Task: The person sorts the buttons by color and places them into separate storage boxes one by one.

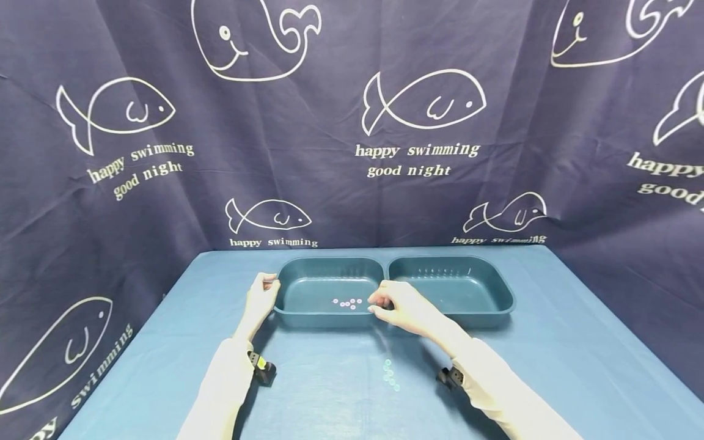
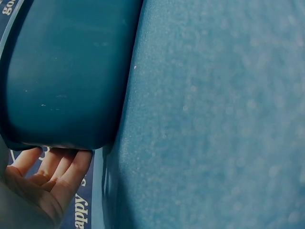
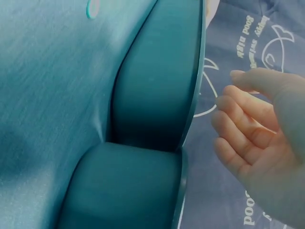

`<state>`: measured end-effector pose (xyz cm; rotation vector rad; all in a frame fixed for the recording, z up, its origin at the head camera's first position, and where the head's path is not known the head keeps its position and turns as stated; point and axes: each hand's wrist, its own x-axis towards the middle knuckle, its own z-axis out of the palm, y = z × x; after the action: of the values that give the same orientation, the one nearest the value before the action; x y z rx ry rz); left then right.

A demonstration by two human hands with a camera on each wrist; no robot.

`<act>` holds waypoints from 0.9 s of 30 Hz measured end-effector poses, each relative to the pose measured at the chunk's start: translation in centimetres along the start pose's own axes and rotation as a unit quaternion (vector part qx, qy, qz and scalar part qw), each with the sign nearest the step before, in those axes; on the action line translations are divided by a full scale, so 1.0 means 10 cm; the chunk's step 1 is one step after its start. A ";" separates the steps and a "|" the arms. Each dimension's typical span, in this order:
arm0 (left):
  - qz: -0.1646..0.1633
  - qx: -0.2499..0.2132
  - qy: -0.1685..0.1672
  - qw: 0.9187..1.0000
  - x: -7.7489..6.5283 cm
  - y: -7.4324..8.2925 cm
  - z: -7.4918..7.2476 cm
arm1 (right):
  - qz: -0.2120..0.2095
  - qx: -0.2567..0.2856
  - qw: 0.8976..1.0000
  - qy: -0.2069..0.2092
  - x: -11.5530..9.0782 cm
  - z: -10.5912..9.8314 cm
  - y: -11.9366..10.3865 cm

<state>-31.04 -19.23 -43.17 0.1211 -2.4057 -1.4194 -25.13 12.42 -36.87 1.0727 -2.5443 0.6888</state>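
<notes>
My left hand (image 1: 261,297) is at the left end of the left blue-green tray (image 1: 330,319). In the left wrist view its fairly straight fingers (image 2: 71,176) touch the tray's end wall. Over the right end of that same tray, near the divide between the two trays, hovers my right hand (image 1: 404,305). Its fingers are loosely bent, the thumb close to the index finger, and nothing shows between them in the right wrist view. Several small pink rings (image 1: 352,301) lie on the left tray's floor, left of the right hand's fingertips.
A matching tray (image 1: 484,319) stands against the left one on its right side. Several small pale green rings (image 1: 389,373) lie on the blue table cover (image 1: 319,391) in front of the trays. A dark curtain (image 1: 341,122) with fish drawings hangs behind the table.
</notes>
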 end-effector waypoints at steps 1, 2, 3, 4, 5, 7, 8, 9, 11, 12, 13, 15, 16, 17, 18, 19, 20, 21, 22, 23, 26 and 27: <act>0.000 -0.001 0.001 1.000 0.00 0.00 0.00 | -0.001 0.000 1.000 0.000 -0.01 0.00 -0.01; -0.001 -0.001 0.001 1.000 0.00 0.00 0.00 | -0.004 0.000 1.000 0.002 -0.02 0.00 -0.02; -0.002 -0.001 0.002 1.000 0.00 0.00 0.00 | -0.005 -0.001 1.000 0.003 -0.03 0.00 -0.03; -0.001 0.000 0.002 1.000 0.00 0.00 0.00 | -0.008 -0.001 1.000 0.004 -0.04 0.01 -0.03; -0.004 -0.002 0.001 1.000 0.00 0.00 0.00 | -0.012 -0.001 1.000 0.006 -0.05 0.01 -0.03; -0.006 -0.004 0.002 1.000 0.00 0.01 -0.01 | -0.021 -0.001 1.000 0.012 -0.08 0.03 -0.02; -0.007 -0.004 0.002 1.000 0.00 0.01 -0.01 | -0.024 -0.001 1.000 0.015 -0.10 0.03 -0.01; -0.007 -0.005 0.002 1.000 0.00 0.02 -0.01 | -0.028 -0.001 0.999 0.018 -0.11 0.04 0.00; -0.008 -0.005 0.002 1.000 0.00 0.02 -0.01 | -0.035 0.001 0.999 0.024 -0.15 0.05 0.02; -0.007 -0.003 0.001 1.000 0.00 0.02 -0.01 | -0.037 0.003 0.999 0.028 -0.16 0.06 0.03; -0.006 -0.001 0.001 1.000 0.00 0.02 0.00 | -0.038 0.006 0.999 0.029 -0.18 0.07 0.03; -0.007 0.001 0.001 1.000 0.00 0.02 0.00 | -0.038 0.012 0.999 0.030 -0.21 0.08 0.05; -0.008 0.000 0.001 1.000 0.00 0.02 0.01 | -0.036 0.015 0.999 0.030 -0.22 0.09 0.05; -0.009 0.001 0.001 1.000 0.00 0.02 0.01 | -0.035 0.017 0.999 0.028 -0.24 0.09 0.05; -0.010 0.003 0.002 1.000 0.00 0.02 0.01 | -0.034 0.019 0.999 0.026 -0.25 0.10 0.06; -0.011 0.004 0.002 1.000 0.00 0.02 0.01 | -0.033 0.020 0.999 0.024 -0.27 0.10 0.05; -0.013 0.003 0.003 1.000 -0.01 0.02 0.01 | -0.032 0.019 0.999 0.021 -0.28 0.11 0.05; -0.013 0.004 0.003 1.000 -0.01 0.02 0.01 | -0.031 0.018 0.999 0.019 -0.29 0.11 0.05; -0.013 0.006 0.003 1.000 -0.01 0.02 0.01 | -0.030 0.017 0.999 0.016 -0.30 0.11 0.04; -0.013 0.009 0.003 1.000 -0.01 0.02 0.01 | -0.029 0.017 0.999 0.014 -0.31 0.10 0.03; -0.012 0.016 0.005 1.000 -0.01 0.01 0.01 | -0.027 0.014 0.999 0.009 -0.34 0.10 0.01; -0.011 0.019 0.005 1.000 -0.01 0.01 0.01 | -0.028 0.016 0.999 0.008 -0.35 0.10 0.01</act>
<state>-30.99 -19.09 -43.09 0.1639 -2.4315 -1.3790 -22.84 14.03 -39.25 1.1398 -2.4879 0.7223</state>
